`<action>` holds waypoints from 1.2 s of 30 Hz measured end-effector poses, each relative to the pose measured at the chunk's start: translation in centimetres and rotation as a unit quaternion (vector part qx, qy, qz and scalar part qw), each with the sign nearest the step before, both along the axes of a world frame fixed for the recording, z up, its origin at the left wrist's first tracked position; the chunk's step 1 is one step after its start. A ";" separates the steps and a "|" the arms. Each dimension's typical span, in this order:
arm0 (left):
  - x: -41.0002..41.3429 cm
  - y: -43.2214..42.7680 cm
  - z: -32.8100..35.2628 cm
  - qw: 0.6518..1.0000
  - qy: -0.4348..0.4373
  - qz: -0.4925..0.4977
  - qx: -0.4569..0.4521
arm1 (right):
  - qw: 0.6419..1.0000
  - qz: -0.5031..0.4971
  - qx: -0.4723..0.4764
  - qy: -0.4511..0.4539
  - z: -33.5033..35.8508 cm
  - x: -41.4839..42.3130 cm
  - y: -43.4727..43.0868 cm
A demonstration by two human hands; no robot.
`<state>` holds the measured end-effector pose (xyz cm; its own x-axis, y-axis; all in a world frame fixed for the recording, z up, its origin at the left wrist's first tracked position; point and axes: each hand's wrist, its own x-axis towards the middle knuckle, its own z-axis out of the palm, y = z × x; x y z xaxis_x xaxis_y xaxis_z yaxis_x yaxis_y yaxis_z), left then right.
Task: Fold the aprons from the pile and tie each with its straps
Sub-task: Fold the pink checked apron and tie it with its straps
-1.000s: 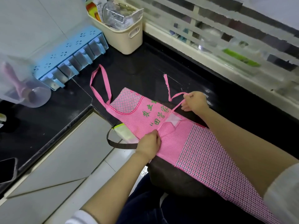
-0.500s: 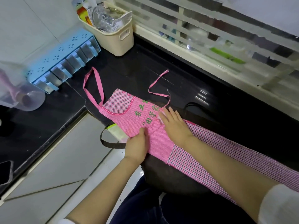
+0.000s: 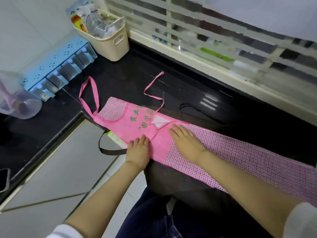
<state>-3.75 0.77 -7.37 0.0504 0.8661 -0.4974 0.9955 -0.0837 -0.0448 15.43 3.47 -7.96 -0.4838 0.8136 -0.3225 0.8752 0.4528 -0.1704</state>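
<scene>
The pink apron (image 3: 159, 145) is laid out flat on the black tabletop (image 3: 128, 79); its long axis runs from the bib at 10 o'clock to the checked skirt at 4 o'clock. The left hand (image 3: 137, 152) is pressed on the near edge, fingers straight and together; the right hand (image 3: 186, 143) is laid flat where plain pink meets check, fingers (image 3: 175, 130) straight and slightly spread; nothing is gripped by either. The free waist strap (image 3: 151, 90) is seen trailing away at 12 o'clock from the right hand, the nearer of the two; the neck loop (image 3: 95, 95) lies at 10 o'clock. Green Chinese characters are printed on the bib; 农业 and 田 can be made out, the rest being partly covered by a fold.
</scene>
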 end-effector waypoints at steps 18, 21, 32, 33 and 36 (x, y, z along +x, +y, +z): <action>19.7 -7.8 -0.6 0.967 -0.120 -0.222 -0.037 | 0.944 -0.324 -0.023 -0.055 -0.4 18.7 -15.5; 20.2 -8.0 -1.0 0.971 -0.083 -0.220 -0.033 | 0.910 -0.400 -0.060 -0.089 -1.0 22.8 -17.8; 25.3 -10.8 -1.0 0.936 -0.142 -0.318 -0.046 | 0.764 -0.590 -0.059 0.254 -2.2 28.1 -21.0; 25.4 -10.8 -1.2 0.936 -0.132 -0.322 -0.057 | 0.765 -0.586 -0.058 0.263 -1.9 28.2 -21.1; 25.2 -10.4 -1.3 0.932 -0.128 -0.330 -0.077 | 0.773 -0.572 -0.045 0.270 -0.8 28.2 -20.9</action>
<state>21.41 -9.59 -8.66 0.6811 0.5240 -0.5114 0.7011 -0.6682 0.2491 43.68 -17.40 -8.74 0.4522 0.7943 -0.4056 0.4833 -0.6004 -0.6371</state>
